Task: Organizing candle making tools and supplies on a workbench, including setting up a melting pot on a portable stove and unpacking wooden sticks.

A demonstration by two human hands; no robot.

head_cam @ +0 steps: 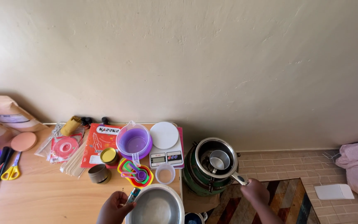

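Note:
My right hand point(255, 192) grips the handle of a steel saucepan point(216, 159) that sits on a green stove point(195, 176) on the floor; a smaller steel cup rests inside the pan. My left hand point(113, 207) is at the left rim of a steel bowl point(157, 205) on the wooden table point(42, 195), fingers curled around a thin handled tool whose shape is unclear. Just beyond the bowl lie nested coloured measuring spoons point(136, 173) and a small clear cup point(165, 173).
On the table stand a purple measuring jug point(134, 142), a white kitchen scale point(165, 145), a red booklet point(98, 143), a small tin point(109, 155), a brown cup point(98, 173), yellow scissors point(11, 171) and paper bags point(5, 116). A patterned rug point(286, 199) covers the floor at right.

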